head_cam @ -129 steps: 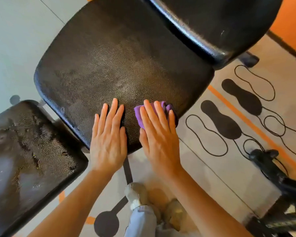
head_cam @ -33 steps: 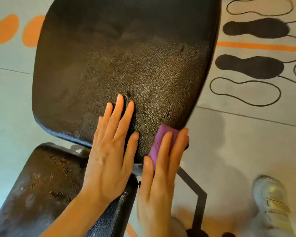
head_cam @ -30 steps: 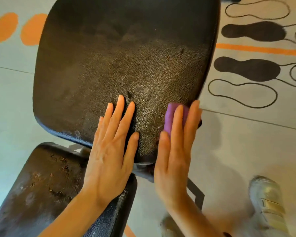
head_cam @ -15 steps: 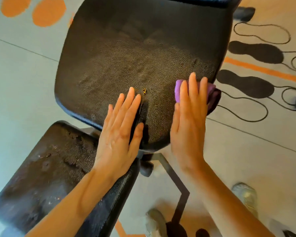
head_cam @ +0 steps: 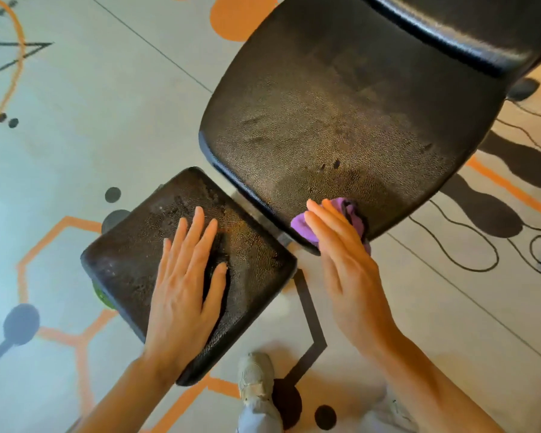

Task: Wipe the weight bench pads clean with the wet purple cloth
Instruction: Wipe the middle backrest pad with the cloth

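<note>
The left hand [head_cam: 185, 285] lies flat and spread, palm down, on the small black seat pad [head_cam: 156, 264], holding nothing. The right hand [head_cam: 344, 264] is flat too, fingers straight and together, pressing the purple cloth [head_cam: 303, 228] against the near edge of the larger back pad [head_cam: 341, 120]; the cloth bunches out past the fingertips and on both sides of the hand. A narrow gap with a bit of metal frame separates the two pads. The seat pad's surface looks worn and speckled, while the back pad shows a duller, damp-looking patch just above the cloth. Below, a pale shoe [head_cam: 255, 379] stands on the grey floor [head_cam: 91, 120] with orange and black markings.
</note>
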Available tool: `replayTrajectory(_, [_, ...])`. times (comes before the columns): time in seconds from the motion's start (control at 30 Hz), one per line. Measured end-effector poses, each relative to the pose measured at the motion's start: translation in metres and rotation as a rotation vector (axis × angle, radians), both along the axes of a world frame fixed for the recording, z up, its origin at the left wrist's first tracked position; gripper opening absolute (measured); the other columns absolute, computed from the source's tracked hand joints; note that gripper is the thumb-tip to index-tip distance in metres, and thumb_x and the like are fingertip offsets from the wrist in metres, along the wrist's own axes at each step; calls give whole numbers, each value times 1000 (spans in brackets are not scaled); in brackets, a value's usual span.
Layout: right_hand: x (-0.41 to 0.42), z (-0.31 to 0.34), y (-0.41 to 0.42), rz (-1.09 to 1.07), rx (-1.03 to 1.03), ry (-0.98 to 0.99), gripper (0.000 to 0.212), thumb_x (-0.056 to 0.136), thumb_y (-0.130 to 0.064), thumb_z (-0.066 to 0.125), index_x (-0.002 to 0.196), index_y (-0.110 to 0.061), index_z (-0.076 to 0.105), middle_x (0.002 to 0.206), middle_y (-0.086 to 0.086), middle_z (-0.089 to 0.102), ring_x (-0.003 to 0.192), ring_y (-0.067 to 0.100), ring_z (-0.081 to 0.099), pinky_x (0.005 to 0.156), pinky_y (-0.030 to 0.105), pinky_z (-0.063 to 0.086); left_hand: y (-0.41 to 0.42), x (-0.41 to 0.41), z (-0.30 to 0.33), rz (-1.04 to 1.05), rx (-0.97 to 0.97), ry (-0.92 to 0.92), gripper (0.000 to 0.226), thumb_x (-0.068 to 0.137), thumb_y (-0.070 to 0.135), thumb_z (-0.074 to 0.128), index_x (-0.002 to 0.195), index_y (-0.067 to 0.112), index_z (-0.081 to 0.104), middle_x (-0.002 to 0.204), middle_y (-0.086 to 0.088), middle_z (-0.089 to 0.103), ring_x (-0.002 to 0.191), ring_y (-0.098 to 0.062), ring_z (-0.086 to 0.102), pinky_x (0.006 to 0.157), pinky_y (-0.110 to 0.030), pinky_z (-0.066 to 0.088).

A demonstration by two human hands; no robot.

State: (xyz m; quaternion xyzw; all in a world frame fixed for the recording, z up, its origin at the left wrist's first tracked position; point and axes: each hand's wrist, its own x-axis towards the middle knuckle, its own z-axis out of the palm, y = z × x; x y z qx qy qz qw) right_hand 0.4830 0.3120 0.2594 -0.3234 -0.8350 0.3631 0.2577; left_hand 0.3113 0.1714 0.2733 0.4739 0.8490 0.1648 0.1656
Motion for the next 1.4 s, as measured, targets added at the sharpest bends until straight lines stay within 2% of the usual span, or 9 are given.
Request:
replayTrajectory(0.13, [-15, 12, -5, 106, -74, 39, 39, 101, -5, 36, 138, -6, 48, 148, 4, 45, 143, 18, 35, 120, 44, 25, -9, -6, 3, 57, 21, -1, 58, 101, 40, 34, 156, 26, 23, 166, 12, 5, 154, -10, -2, 125, -31, -4])
replayTrajectory(0.3, [-49, 19, -23, 215, -251, 93, 38, 99, -2, 42, 136, -4, 53, 144, 5, 51, 139, 11, 41, 117, 39, 32, -20, -20, 5, 107, 39, 6, 60, 100, 43, 33, 156, 26, 22, 166, 12, 6, 154, -9, -1, 126, -37, 0])
replayTrajectory(0.47, [-69, -2, -20, 291, -259, -65, 40, 102, -13, 40, 141, -8, 47, 151, 0, 43, 143, 2, 28, 121, 35, 23, -27, -35, -1, 111, -17, 60, 61, 100, 42, 35, 157, 25, 20, 166, 11, 4, 154, -11, -3, 126, -36, -1])
replayTrajectory(0.67, [-53, -21, -15, 412, 128, -303, 44, 99, -35, 46, 141, -22, 49, 156, -9, 34, 151, 18, 12, 123, 46, 4, -29, -37, -6, 40, -76, 78, 60, 101, 40, 33, 157, 24, 18, 166, 9, 5, 154, -13, -4, 125, -31, -8])
replayTrajectory(0.87, [-58, -35, -25, 268, 52, -171, 40, 100, -22, 48, 139, -13, 52, 152, 0, 41, 147, 24, 25, 115, 46, 32, -27, -33, -10, -10, -115, 116, 58, 102, 40, 31, 157, 23, 20, 166, 7, 10, 154, -14, 0, 126, -34, -3])
replayTrajectory(1.03, [-41, -26, -70, 39, 31, -240, 41, 102, -19, 40, 141, -9, 47, 153, 4, 39, 146, 24, 27, 115, 48, 33, -26, -30, -10, 4, -117, 149, 57, 102, 37, 33, 156, 22, 23, 165, 5, 15, 154, -15, 5, 126, -37, 4])
replayTrajectory(1.13, [-39, -25, -64, 87, 56, -269, 40, 101, -21, 43, 140, -12, 50, 152, 2, 41, 145, 24, 29, 114, 48, 34, -26, -30, -10, 6, -125, 155, 57, 102, 38, 33, 156, 22, 22, 165, 6, 15, 154, -15, 6, 126, -38, 5])
replayTrajectory(1.3, [-84, -31, -16, 209, 42, -287, 43, 101, -25, 45, 143, -17, 46, 155, -2, 36, 143, 18, 31, 115, 32, 33, -26, -30, -12, 14, -127, 165, 57, 102, 37, 33, 156, 23, 23, 165, 6, 15, 154, -14, 6, 126, -37, 4])
replayTrajectory(1.4, [-44, -29, -36, 184, 31, -290, 44, 102, -20, 44, 145, -12, 42, 157, 0, 32, 147, 17, 26, 117, 35, 32, -26, -30, -12, 17, -118, 165, 57, 102, 36, 34, 156, 22, 24, 165, 6, 16, 154, -14, 7, 126, -37, 5])
